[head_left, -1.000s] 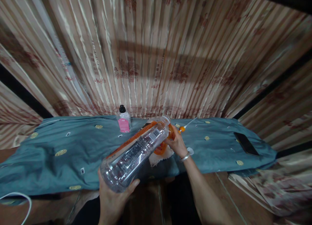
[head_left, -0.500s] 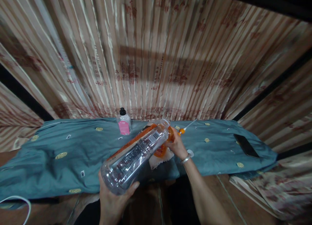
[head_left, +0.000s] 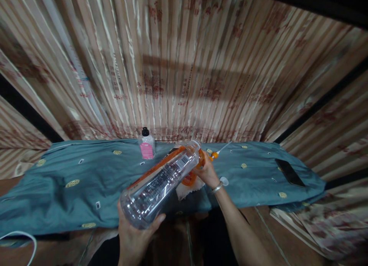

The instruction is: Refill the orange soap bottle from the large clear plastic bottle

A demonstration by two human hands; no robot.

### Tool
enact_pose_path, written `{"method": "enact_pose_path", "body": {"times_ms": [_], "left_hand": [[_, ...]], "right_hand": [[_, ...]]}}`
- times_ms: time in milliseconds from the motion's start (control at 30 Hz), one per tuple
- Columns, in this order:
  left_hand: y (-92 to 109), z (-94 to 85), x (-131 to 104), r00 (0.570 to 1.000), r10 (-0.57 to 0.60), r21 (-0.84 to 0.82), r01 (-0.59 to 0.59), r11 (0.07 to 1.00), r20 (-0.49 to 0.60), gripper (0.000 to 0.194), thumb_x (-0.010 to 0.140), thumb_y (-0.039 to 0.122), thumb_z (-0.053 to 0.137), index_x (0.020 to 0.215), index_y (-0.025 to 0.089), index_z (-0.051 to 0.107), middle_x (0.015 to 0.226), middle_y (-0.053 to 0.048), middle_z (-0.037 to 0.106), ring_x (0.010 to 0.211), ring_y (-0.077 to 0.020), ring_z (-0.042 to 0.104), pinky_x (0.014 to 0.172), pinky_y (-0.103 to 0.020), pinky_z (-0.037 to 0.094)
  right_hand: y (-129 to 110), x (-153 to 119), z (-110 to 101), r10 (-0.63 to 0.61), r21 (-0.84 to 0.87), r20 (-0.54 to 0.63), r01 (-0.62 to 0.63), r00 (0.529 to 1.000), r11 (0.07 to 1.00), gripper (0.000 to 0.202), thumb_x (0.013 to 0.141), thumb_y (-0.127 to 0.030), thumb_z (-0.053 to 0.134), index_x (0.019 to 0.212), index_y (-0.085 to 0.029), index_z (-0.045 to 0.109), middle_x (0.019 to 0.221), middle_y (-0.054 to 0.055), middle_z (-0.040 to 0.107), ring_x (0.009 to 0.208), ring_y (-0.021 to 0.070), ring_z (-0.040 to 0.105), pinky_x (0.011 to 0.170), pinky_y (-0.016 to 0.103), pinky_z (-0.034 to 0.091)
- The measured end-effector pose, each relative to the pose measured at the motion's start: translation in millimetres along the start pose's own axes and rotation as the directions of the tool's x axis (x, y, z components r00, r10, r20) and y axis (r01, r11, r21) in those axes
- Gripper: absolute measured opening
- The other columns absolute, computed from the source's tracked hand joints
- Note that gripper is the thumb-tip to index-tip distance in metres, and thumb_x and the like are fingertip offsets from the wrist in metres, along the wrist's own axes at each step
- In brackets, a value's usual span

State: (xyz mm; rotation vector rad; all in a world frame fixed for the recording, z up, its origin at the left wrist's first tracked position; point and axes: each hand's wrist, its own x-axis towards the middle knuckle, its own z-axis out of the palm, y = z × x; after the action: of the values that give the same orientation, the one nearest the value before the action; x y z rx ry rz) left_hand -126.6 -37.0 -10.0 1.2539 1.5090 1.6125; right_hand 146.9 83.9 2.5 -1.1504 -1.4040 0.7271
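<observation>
My left hand (head_left: 138, 231) cups the base of a large clear plastic bottle (head_left: 161, 187) with an orange label. The bottle is tilted, its neck pointing up and to the right. My right hand (head_left: 207, 170), with a bracelet at the wrist, is wrapped round an orange see-through bottle (head_left: 189, 179) behind the big bottle's neck. The two bottle mouths are close together; whether they touch is hidden. Under the orange bottle lies a white cloth (head_left: 186, 191). An orange pump top (head_left: 214, 155) with a pale tube rests on the sheet beyond my right hand.
A clear bottle with a pink label and black cap (head_left: 147, 146) stands at the back. A dark phone (head_left: 289, 172) lies at the right on the teal patterned sheet (head_left: 57, 170). A small clear round cap (head_left: 224, 181) is near my right wrist. Striped curtains (head_left: 172, 66) hang behind.
Almost nothing differs. My hands and both bottles keep the same hold and tilt, with only a very slight shift in the view.
</observation>
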Motion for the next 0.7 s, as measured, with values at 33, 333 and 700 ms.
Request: {"method": "enact_pose_path", "body": {"times_ms": [33,333,700], "left_hand": [[1.0,0.5,0.3,1.000,-0.004,-0.004,0.004,1.000,0.002,0.100,0.044,0.038,0.099,0.130,0.019,0.052,0.115,-0.010,0.071,0.103,-0.0329,0.073,0.091,-0.046,0.062],[-4.0,2.5,0.3,1.000,-0.016,-0.006,0.016,1.000,0.017,0.103,0.047,0.040,0.098,0.134,0.018,0.049,0.119,-0.013,0.070,0.105,-0.0347,0.073,0.092,-0.048,0.062],[-6.5,0.5,-0.3,1.000,-0.006,0.018,0.006,1.000,0.025,0.109,0.047,0.042,0.098,0.139,0.022,0.045,0.124,-0.011,0.067,0.110,-0.0347,0.071,0.099,-0.052,0.058]], "right_hand": [[0.1,-0.2,0.1,0.003,-0.019,-0.008,-0.003,1.000,1.000,0.075,0.059,-0.039,0.093,0.122,-0.023,0.055,0.113,0.007,0.070,0.103,0.0255,0.070,0.097,0.041,0.056],[-8.2,0.8,-2.4,0.019,-0.011,0.030,-0.018,0.999,1.000,0.063,0.061,-0.040,0.090,0.111,-0.023,0.057,0.107,0.006,0.071,0.100,0.0255,0.070,0.094,0.040,0.056],[-4.1,-1.7,-0.7,0.003,-0.026,0.004,-0.003,1.000,1.000,0.062,0.065,-0.042,0.087,0.115,-0.024,0.056,0.104,0.004,0.072,0.093,0.0230,0.070,0.086,0.036,0.058]]}}
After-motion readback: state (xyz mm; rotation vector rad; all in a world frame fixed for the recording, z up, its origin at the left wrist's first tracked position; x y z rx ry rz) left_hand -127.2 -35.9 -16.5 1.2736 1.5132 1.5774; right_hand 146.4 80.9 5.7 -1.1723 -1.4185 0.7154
